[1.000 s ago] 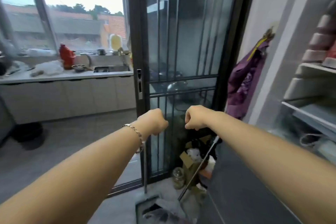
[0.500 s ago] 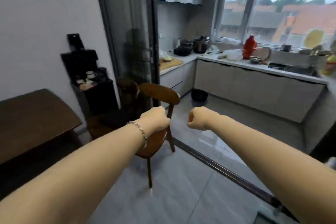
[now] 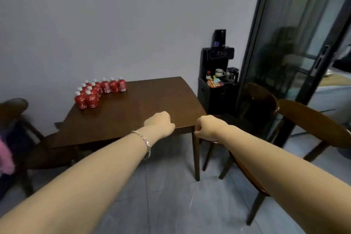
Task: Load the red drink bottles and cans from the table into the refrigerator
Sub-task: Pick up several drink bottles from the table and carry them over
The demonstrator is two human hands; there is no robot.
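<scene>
The view had swung left onto the wooden table [image 3: 152,100], where the red bottles [image 3: 98,91], perhaps a dozen in the blur, stood clustered at its far left corner, while the left hand [image 3: 158,121] and right hand [image 3: 206,126] hovered clenched and empty near its front edge.

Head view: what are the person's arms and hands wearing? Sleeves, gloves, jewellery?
Both arms are bare all the way to the frame edge, with no sleeves and no gloves. The left hand has a silver-coloured link bracelet at the wrist. The right hand shows no watch, band or bracelet. Rings cannot be checked, because the fingers are mostly hidden from this view.
</scene>
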